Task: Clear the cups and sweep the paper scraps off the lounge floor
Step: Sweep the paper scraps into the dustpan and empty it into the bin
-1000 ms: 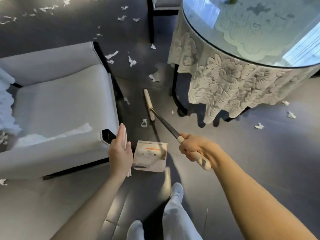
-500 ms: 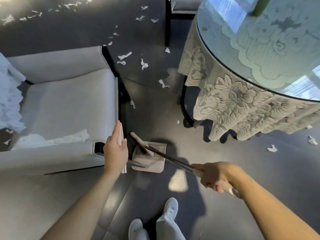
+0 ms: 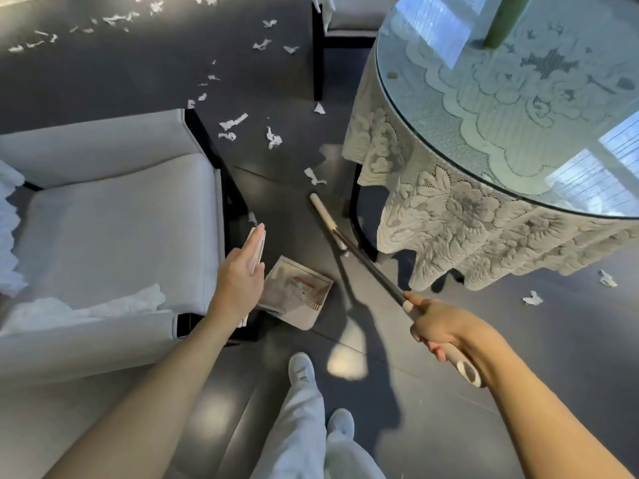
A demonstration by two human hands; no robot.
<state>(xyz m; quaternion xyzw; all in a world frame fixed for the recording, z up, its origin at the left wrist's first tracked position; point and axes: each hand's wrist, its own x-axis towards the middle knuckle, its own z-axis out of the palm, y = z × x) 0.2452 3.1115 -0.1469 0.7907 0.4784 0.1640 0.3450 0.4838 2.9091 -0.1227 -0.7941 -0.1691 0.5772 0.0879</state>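
White paper scraps (image 3: 233,121): light, flighty.
Right hand (image 3: 446,326) curls round stiff broom (image 3: 366,261) grip; left hand (image 3: 238,278) lies straight-fingered along dustpan (image 3: 297,292) handle.

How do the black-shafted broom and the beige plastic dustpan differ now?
The black-shafted broom is long, slanting toward the dark table leg; the beige plastic dustpan is broad, beside the pale grey armchair. The right hand grips the broom's handle; the left hand lies straight-fingered along the dustpan's handle. Both have pale handles.

We had a pale grey armchair (image 3: 114,216) on our left, plus a glass-topped round table (image 3: 501,98) with a lace cloth (image 3: 449,216) opposite.
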